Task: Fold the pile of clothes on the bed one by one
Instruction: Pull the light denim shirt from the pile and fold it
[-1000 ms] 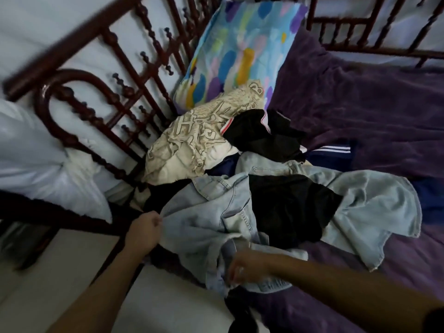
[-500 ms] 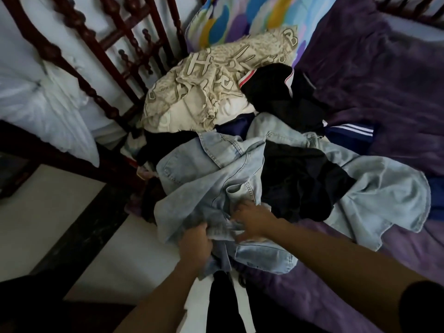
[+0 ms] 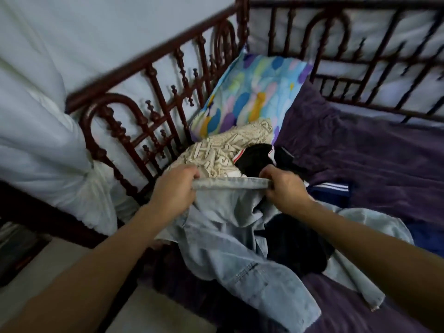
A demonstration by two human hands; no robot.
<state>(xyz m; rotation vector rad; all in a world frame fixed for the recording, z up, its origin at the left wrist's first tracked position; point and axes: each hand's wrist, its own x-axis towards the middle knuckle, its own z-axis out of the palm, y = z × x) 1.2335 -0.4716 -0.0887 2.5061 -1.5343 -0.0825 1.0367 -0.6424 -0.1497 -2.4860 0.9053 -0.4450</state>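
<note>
A light blue denim garment point(image 3: 230, 236) hangs lifted above the pile. My left hand point(image 3: 175, 188) grips the left end of its stretched hem. My right hand point(image 3: 283, 188) grips the right end. The rest of the denim trails down over a black garment point(image 3: 295, 246). Behind my hands lie a cream patterned garment point(image 3: 228, 150), a black piece with red and white trim point(image 3: 254, 157) and a navy piece with white stripes point(image 3: 329, 191). All rest on the purple bed cover point(image 3: 372, 159).
A colourful pillow point(image 3: 254, 92) leans in the bed's far corner. A dark red ornate bed rail point(image 3: 153, 111) runs along the left and the back. White bedding point(image 3: 36, 145) bulges outside the rail at left. Pale floor point(image 3: 60, 267) lies below.
Both hands have moved apart along the denim's edge and lifted it up, pulling the hem taut. The view has tilted upward, so more of the rail and pillow shows.
</note>
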